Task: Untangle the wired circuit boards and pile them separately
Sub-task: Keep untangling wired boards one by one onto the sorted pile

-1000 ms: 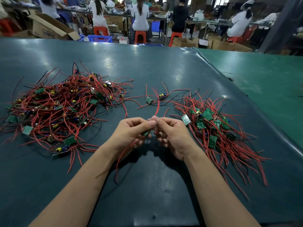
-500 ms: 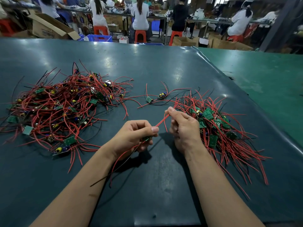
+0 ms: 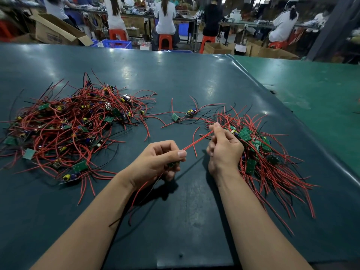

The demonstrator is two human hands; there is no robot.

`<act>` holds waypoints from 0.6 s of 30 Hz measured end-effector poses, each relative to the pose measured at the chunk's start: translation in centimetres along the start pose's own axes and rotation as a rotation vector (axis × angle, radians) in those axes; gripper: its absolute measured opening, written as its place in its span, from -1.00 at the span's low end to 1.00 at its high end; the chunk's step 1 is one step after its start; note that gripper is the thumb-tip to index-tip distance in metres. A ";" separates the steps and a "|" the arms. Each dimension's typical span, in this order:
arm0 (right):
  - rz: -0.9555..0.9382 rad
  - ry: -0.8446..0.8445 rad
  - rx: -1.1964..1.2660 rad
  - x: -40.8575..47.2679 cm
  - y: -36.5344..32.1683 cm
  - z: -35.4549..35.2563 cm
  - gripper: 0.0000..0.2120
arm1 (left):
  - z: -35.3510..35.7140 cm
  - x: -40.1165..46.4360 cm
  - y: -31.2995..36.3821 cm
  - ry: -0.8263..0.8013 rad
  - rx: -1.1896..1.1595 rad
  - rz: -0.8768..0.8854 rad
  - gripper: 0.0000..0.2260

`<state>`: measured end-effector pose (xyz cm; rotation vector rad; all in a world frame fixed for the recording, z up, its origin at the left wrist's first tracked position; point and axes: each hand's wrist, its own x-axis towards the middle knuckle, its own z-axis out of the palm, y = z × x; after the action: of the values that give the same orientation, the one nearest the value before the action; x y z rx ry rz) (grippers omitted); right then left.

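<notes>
Your left hand (image 3: 155, 160) is curled round one small green board (image 3: 172, 164), thumb on top, just above the table (image 3: 175, 75). Your right hand (image 3: 224, 149) pinches that board's red wire (image 3: 196, 140) up near its far end, fingers bent in.

Key relation: the wire runs taut from L hand up and to the R, so its long axis points straight at the sorted pile (image 3: 259, 152), which sits just beside and behind your R hand. R hand is the nearer one by far. The tangled heap (image 3: 64, 125) is well to the L, apart from both hands. The board's other leads, red plus a black one, hang down under your L wrist toward you; can't tell if they're fully free.

Judgement: this board looks separated, wire being straightened. Next move prob. carries it R along that same axis onto the sorted pile. Two loose boards (image 3: 183, 114) lie between the piles, farther out.
</notes>
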<state>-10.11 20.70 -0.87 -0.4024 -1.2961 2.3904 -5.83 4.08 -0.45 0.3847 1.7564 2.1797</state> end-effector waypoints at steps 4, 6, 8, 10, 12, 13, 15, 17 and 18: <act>0.067 -0.215 -0.060 -0.5 -0.6 -0.3 -0.73 | 0.0 0.3 0.1 0.100 -0.100 0.071 -0.88; 0.181 -0.490 -0.323 -1.9 -0.3 -0.3 -0.61 | -0.1 0.6 -0.1 0.167 -0.128 0.091 -0.78; 0.220 -0.739 -0.521 -3.1 0.0 -0.3 -0.56 | 0.1 0.6 -0.3 0.204 -0.051 0.115 -0.74; 0.195 -0.828 -0.562 -3.4 0.1 -0.4 -0.51 | 0.4 0.4 -0.5 0.211 0.068 0.137 -0.73; 0.188 -0.835 -0.590 -3.3 -0.2 -0.5 -0.56 | 0.4 0.4 -0.5 0.212 0.096 0.112 -0.67; 0.179 -0.835 -0.602 -3.4 -0.3 -0.5 -0.65 | 0.3 0.4 -0.5 0.206 0.081 0.078 -0.64; 0.139 -0.753 -0.561 -3.5 -0.2 -0.2 -0.73 | -0.2 0.4 -0.2 0.146 0.004 0.021 -0.64; 0.092 -0.531 -0.439 -3.2 -0.3 0.1 -0.67 | -0.7 0.4 0.1 0.061 -0.098 0.016 -0.73; 0.062 -0.411 -0.376 -2.8 -0.7 0.1 -0.67 | -1.0 0.4 0.2 0.046 -0.119 0.023 -0.74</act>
<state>-7.52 19.68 -0.04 -0.0474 -1.9537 2.3543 -6.61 3.30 -0.49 0.3301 1.6434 2.3135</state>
